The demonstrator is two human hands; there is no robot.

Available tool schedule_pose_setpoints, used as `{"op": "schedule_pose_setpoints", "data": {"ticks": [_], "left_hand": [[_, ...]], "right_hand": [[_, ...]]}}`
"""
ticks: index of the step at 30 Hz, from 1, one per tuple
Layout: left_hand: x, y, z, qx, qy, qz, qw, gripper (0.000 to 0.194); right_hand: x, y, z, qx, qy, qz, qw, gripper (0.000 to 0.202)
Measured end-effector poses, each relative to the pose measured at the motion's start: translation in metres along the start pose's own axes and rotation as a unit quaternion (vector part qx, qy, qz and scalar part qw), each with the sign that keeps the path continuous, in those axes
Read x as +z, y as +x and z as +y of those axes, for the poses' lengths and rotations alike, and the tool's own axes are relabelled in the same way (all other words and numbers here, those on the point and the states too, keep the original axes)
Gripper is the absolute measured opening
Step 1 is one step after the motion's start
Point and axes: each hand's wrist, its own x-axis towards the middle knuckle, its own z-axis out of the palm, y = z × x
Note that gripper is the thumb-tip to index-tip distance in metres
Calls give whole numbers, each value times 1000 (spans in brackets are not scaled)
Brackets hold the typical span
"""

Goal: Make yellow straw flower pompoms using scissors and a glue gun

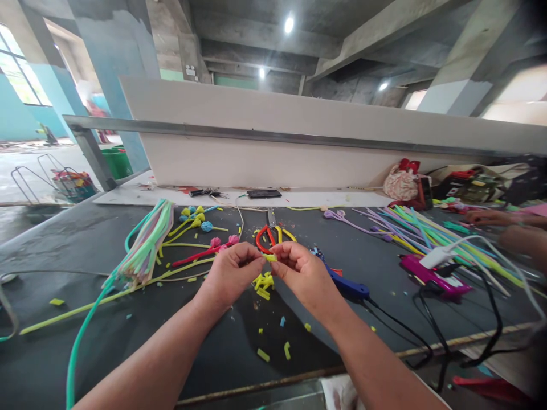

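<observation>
Both hands meet over the middle of the dark table, with a small yellow piece (pixel 269 258) between their fingertips. My left hand (pixel 233 273) pinches its left end and my right hand (pixel 301 273) pinches the right end. Just below the fingers lies a small pile of cut yellow pieces (pixel 264 286). Scissors with red and yellow handles (pixel 265 238) rest directly beyond the hands. Pink flower-like heads (pixel 224 243) on a red stem lie beyond my left hand. A blue-handled tool (pixel 351 286) with a black cord is right of my right hand.
A bundle of pastel strips (pixel 149 245) lies left. Purple, green and yellow stems (pixel 410 228) spread at right, near a magenta power strip (pixel 442 276) with cables. Another person's hand (pixel 491 217) is at the far right. A phone (pixel 264 194) lies by the back board.
</observation>
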Motion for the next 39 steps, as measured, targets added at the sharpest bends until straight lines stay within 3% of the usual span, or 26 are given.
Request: {"op": "schedule_pose_setpoints", "data": {"ticks": [8,12,22,26,29,34,37,39], "left_hand": [[1,0,-2,9,-4,-14,1000,15],[1,0,-2,0,-10,-12,1000,17],[-1,1,2,-9,-37,-4,999,15],[-2,0,4,-27,-59,-14,998,17],[-4,0,6,-40,-83,-15,996,18],[-15,4,5,-106,-212,-17,971,20],[-22,7,3,-145,-304,-49,940,22],[-23,8,1,-173,-345,-70,920,20]], "right_hand": [[-1,1,10,-2,83,-6,997,17],[-2,2,9,13,107,-24,994,23],[-6,3,7,4,-41,-14,999,27],[-4,3,8,-52,-40,-15,998,19],[-6,3,10,-26,-18,-32,999,23],[-11,8,12,-14,14,53,998,32],[-10,-3,1,-83,-91,86,989,24],[-9,-19,-3,-224,-160,23,961,21]]}}
